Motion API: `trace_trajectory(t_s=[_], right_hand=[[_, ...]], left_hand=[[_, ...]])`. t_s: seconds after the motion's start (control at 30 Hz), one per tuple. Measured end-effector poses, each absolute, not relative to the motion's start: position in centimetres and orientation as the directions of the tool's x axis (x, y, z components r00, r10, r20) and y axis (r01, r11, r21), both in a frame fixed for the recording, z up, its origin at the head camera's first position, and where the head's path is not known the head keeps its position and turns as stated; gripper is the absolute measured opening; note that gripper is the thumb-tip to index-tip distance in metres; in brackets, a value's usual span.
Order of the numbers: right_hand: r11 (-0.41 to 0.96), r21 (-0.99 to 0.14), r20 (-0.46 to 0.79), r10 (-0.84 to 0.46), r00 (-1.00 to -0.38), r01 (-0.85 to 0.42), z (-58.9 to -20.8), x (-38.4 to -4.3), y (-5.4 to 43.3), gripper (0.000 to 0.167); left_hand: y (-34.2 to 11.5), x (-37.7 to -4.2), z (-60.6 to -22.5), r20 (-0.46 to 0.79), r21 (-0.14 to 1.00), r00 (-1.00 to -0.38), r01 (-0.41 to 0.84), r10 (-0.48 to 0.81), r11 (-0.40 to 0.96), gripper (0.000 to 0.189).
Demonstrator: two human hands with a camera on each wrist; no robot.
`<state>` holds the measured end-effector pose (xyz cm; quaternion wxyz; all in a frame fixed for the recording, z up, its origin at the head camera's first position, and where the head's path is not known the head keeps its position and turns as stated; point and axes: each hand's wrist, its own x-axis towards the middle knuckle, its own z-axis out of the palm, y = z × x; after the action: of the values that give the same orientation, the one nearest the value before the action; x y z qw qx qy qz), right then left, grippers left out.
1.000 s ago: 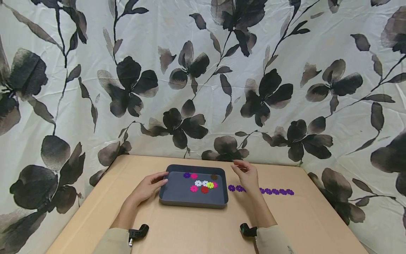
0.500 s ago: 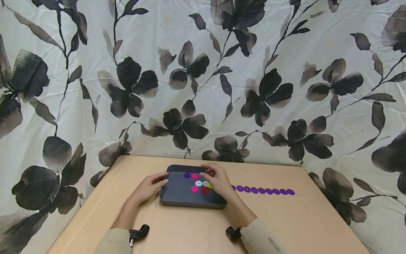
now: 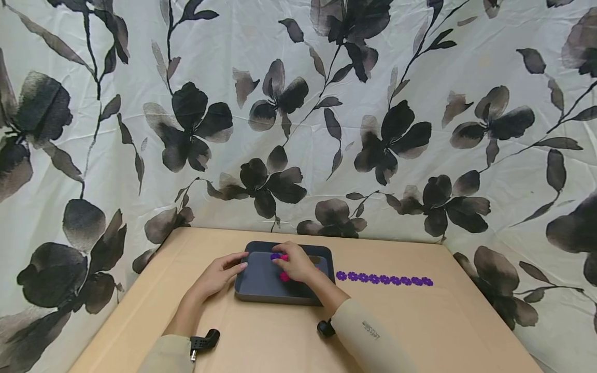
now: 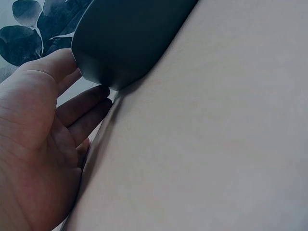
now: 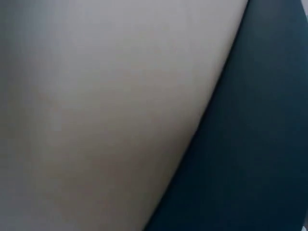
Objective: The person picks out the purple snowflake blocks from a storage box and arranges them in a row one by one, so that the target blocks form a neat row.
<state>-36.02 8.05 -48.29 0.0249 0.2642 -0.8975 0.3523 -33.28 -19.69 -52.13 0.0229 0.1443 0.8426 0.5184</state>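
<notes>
A dark grey tray [image 3: 254, 299] sits on the table, with small flower-shaped pieces inside. My left hand [image 3: 216, 275] holds its left rim; in the left wrist view the thumb and fingers meet the tray's corner. Over the tray, my right hand [image 3: 296, 264] reaches in from the right, thumb and index finger apart around a purple flower-shaped piece [image 3: 274, 257] and a pink one [image 3: 284, 257]. Another pink piece [image 3: 284, 277] shows below the thumb; the hand hides most other pieces. The right wrist view shows only tabletop and the tray's side [image 5: 260, 125].
A straight row of several purple flower-shaped pieces [image 3: 384, 280] lies on the tan table [image 3: 443, 321], right of the tray. Behind the table hangs a white cloth [image 3: 326, 155] with dark flowers.
My right hand has moved left from beside the row's left end, across the tray to the purple and pink pieces. The row's left end is uncovered. My left hand stays at the rim.
</notes>
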Motion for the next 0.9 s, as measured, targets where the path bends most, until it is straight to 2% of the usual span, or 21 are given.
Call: trace_trajectory(t_s=[0.23,0.57,0.9], right_hand=[[0.692,-0.535,0.156,-0.483,-0.862,-0.485,-48.7,-37.2,7.4,0.037],[0.799,-0.423,0.006,-0.469,-0.883,-0.427,-49.0,-37.3,7.2,0.047],[0.799,-0.355,0.077,-0.492,-0.867,-0.485,-49.1,-37.1,7.5,0.02]], left_hand=[[-19.6,-33.3,-52.1,0.109,0.875,-0.959,0.217,0.262,0.432,0.058],[-19.7,-33.3,-52.1,0.12,0.882,-0.953,0.232,0.28,0.41,0.058],[-19.5,-33.2,-52.0,0.126,0.882,-0.955,0.232,0.269,0.41,0.056]])
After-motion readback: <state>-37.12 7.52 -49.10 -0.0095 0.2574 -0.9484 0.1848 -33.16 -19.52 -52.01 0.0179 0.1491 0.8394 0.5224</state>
